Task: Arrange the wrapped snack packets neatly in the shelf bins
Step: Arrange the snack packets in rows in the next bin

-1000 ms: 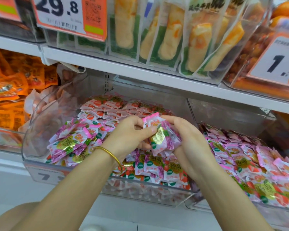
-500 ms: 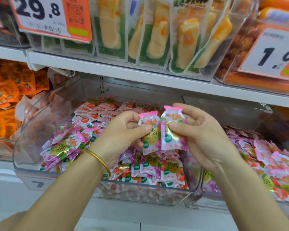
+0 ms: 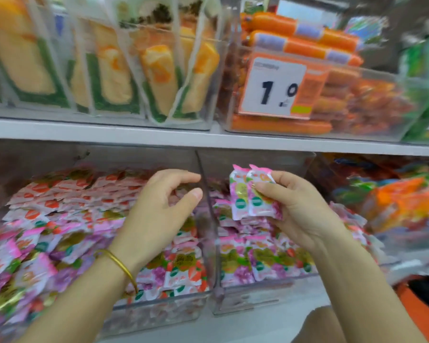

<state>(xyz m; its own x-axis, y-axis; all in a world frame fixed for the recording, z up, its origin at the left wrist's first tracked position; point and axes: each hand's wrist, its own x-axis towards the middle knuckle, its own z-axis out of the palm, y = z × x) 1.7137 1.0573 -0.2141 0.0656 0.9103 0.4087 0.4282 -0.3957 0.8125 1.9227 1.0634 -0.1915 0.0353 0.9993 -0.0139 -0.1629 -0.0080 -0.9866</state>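
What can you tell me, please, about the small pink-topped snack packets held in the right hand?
The small pink-topped snack packets are two glossy plastic wrappers side by side, perhaps with more behind. Each has a crimped pink top edge, a white body, a gold patch and a round green mark. They stand upright, overlapping slightly, pinched by the right hand with its thumb across their fronts. They are held above the right clear plastic bin.

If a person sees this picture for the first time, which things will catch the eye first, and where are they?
Most likely the two pink snack packets pinched upright in the right hand, above the right clear bin. Next, the empty left hand with its gold bangle over the left bin, and the price card reading 1.0 on the upper shelf.
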